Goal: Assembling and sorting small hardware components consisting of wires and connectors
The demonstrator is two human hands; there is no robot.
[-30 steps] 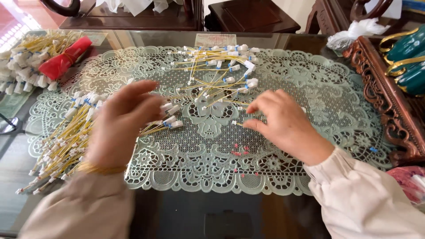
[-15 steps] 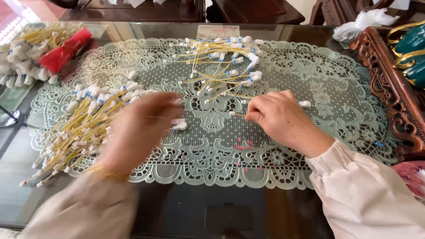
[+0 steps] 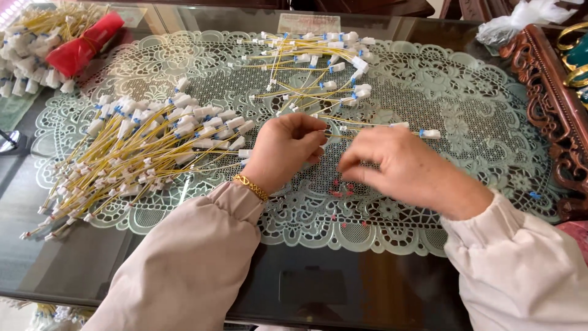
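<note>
Since the earlier frame both hands have drawn together mid-mat. Left hand and right hand fingers pinch a thin yellow wire with white plastic plug, over the lacy mat; bundled wires lie toward the glass worktop's left edge.

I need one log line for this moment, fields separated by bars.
left hand: pinching yellow wire | right hand: on same wire | sorted pile: left on lace mat

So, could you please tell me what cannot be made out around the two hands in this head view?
- What the left hand pinches: hidden by its curled fingers.
- What lies under the right hand: covered by its palm.
- The yellow wire between them: too thin to follow.
- The tiny red bits on the lace mat: too small.
</note>
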